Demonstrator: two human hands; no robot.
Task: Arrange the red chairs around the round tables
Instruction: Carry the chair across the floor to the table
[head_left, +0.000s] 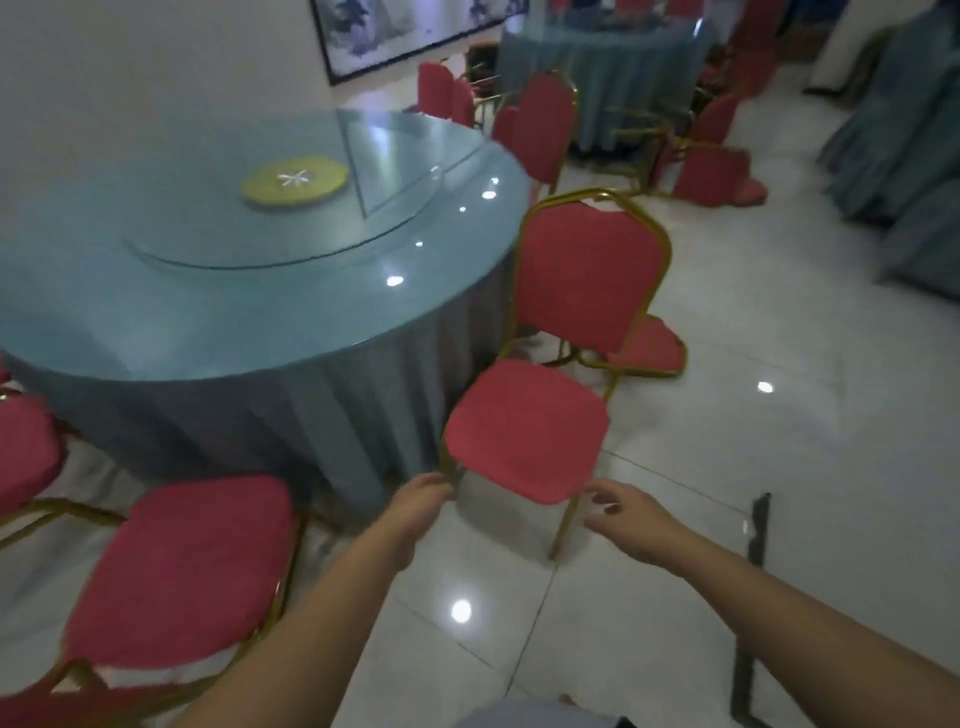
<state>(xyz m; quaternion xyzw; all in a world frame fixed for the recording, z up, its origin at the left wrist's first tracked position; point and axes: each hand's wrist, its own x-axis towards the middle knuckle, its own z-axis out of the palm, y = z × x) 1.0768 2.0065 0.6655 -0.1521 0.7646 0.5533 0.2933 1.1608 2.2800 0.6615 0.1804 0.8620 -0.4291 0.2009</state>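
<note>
A red chair (530, 431) with a gold frame stands in front of me, beside the round table (218, 312) covered in blue cloth and glass. My left hand (421, 501) is at the seat's front left corner, fingers curled by the gold leg; the blur hides whether it grips. My right hand (623, 514) hovers just off the front right corner, fingers loosely curled and holding nothing. Another red chair (182, 566) stands at my lower left, tucked toward the table.
More red chairs (540, 130) stand behind the table, and one (711, 179) lies tipped on the white tiled floor. A second round table (608, 67) sits at the back. Draped blue cloth (904, 130) fills the right. A yellow disc (293, 179) rests on the glass turntable.
</note>
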